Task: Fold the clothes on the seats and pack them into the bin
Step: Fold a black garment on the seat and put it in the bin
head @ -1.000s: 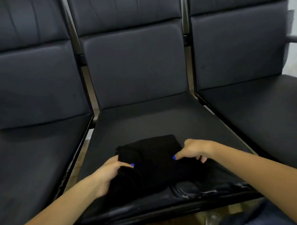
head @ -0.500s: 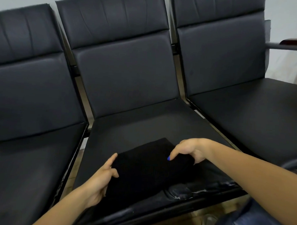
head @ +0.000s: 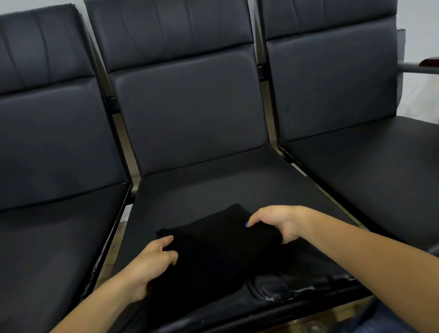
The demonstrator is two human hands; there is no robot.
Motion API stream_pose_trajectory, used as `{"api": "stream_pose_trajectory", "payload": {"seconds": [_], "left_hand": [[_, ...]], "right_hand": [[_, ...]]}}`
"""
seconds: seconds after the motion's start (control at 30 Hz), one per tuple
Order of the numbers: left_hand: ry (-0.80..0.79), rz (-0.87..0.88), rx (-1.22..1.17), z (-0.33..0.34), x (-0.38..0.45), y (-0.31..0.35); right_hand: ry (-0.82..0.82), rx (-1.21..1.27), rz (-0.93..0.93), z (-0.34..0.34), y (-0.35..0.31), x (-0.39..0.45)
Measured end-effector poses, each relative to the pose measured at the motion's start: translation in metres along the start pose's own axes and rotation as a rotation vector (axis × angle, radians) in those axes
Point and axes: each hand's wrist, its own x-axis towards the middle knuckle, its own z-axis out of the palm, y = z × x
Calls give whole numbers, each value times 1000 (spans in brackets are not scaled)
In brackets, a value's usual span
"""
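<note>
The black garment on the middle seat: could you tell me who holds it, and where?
Both hands hold the black garment: left hand its left edge, right hand its right edge.

Black garment [head: 217, 252] on middle seat [head: 212, 188]

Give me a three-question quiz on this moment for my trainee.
1. True or false: the folded black cloth garment lies on the middle black padded seat.
2. Which hand grips the garment's right edge: A) left hand B) right hand?
3. Is a bin in view?

Key: 1 true; 2 B; 3 no, only three seats and a grey armrest show.
</note>
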Motion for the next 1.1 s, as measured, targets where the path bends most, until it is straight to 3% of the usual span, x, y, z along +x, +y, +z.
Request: {"api": "stream_pose_trajectory", "payload": {"seconds": [0.23, 0.47, 0.7, 0.9, 1.1], "left_hand": [[-43, 146, -128, 5, -17, 40], [-341, 379, -199, 79, -49, 105], [-657, 568, -22, 220, -99, 154], [-865, 622, 261, 322, -133, 152], [-1017, 390, 274, 406, -152, 100]], "right_hand": [[-46, 165, -307, -31, -25, -60], [271, 329, -438, -126, 39, -159], [652, 505, -308, -194, 171, -265], [773, 595, -163, -221, 266, -315], [874, 362, -24, -256, 339, -297]]}}
